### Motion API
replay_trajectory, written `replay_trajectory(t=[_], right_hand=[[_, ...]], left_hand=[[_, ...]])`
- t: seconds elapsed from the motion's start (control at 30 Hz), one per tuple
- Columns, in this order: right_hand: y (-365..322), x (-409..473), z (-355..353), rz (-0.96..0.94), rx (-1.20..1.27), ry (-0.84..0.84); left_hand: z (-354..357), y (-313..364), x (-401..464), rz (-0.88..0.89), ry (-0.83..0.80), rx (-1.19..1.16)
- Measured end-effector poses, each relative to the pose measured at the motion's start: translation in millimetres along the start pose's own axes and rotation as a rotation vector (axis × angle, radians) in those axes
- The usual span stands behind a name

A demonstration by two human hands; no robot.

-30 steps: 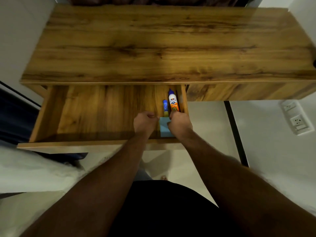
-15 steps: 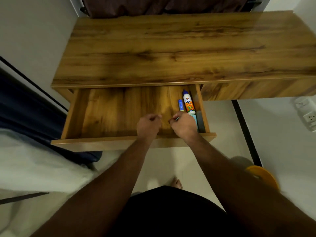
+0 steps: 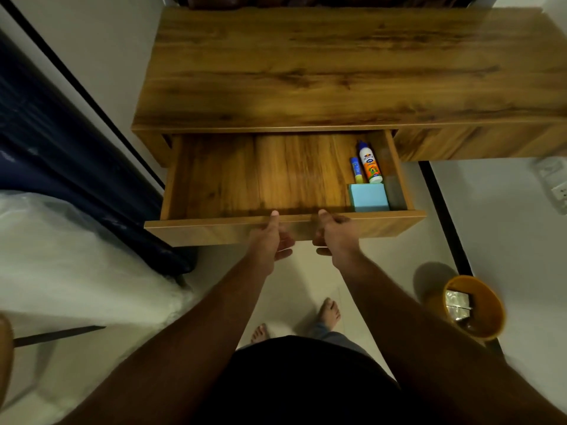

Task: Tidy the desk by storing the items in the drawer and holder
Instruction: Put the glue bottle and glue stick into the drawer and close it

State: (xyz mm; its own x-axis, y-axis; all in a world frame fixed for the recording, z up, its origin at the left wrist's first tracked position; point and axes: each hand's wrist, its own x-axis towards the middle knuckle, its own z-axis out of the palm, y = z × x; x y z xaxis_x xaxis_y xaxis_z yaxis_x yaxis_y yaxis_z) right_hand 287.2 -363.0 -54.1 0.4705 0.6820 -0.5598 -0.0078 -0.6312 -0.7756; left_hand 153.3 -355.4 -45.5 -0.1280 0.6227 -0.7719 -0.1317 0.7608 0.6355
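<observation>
The wooden drawer (image 3: 211, 228) stands pulled out from under the desk top (image 3: 306, 72). In its right end lie a white glue bottle (image 3: 370, 163), a small blue glue stick (image 3: 356, 170) and a light-blue sticky-note block (image 3: 368, 197). My left hand (image 3: 270, 237) and my right hand (image 3: 333, 236) both grip the drawer's front panel near its middle, thumbs on the top edge and fingers curled under it. The holder is not in view.
An orange bin (image 3: 474, 308) sits on the floor at the right. A dark blue curtain (image 3: 61, 148) and a white cover (image 3: 76, 256) are at the left. A wall socket (image 3: 552, 182) is at the far right. My bare feet (image 3: 328, 312) stand below the drawer.
Both hands have come out of the drawer's inside and taken hold of its front panel. The sticky-note block, hidden under my right hand before, now lies uncovered. The camera has shifted back.
</observation>
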Motion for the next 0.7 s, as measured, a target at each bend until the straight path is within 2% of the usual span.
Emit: replay_trajectory(t=[0.13, 0.2, 0.47, 0.7], right_hand=[[4.0, -7.7, -0.9, 0.291, 0.293, -0.039], [4.4, -6.3, -3.3, 0.355, 0.361, -0.053], [-10.7, 17.7, -0.2, 0.362, 0.594, -0.038], [-24.8, 48.7, 6.4, 0.373, 0.608, -0.074]], left_hand=[[-13.4, -4.5, -2.3, -0.153, -0.086, -0.173], [-16.2, -1.6, -2.4, -0.181, -0.13, -0.275], [-2.7, 14.1, 13.8, -0.165, -0.154, -0.492], [20.1, 37.3, 26.0, -0.151, -0.012, -0.516]])
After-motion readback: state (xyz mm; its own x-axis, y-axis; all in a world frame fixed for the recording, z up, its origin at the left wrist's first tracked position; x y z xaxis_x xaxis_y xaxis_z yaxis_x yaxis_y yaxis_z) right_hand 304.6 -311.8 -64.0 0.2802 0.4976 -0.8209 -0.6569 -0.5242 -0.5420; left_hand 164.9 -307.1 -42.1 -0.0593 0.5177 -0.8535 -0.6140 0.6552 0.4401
